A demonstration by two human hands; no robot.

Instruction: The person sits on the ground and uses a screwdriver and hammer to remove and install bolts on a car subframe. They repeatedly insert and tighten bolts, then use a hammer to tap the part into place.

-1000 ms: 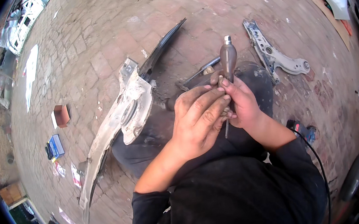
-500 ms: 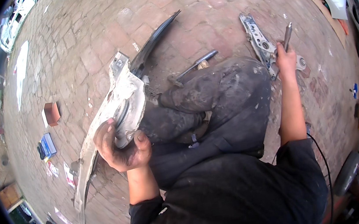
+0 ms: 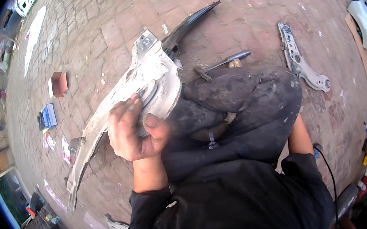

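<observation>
A dented, whitish car fender (image 3: 122,94) leans against my bent legs at left centre. My left hand (image 3: 135,126) is on it, fingers curled over the rounded edge with the thumb apart. Beyond the fender's upper end sticks out a dark curved strip (image 3: 191,23); I cannot tell whether it is joined on. My right forearm (image 3: 300,136) goes down behind my knee, which hides that hand and whatever it holds. Past my knee lies a hammer (image 3: 231,58), by a small light-brown piece (image 3: 235,64). A metal car control arm (image 3: 298,58) rests on the bricks to the right.
Brick paving (image 3: 122,13) spreads all around. At left are an open cardboard box (image 3: 58,85) and a blue box (image 3: 49,116). A white car panel (image 3: 365,23) lies far right on cardboard. A black cable (image 3: 330,172) runs down beside my right arm.
My right hand, with a metal rod-shaped tool, has left the control arm and dropped out of sight behind my knee. My left hand stays on the fender; the whole view has shifted.
</observation>
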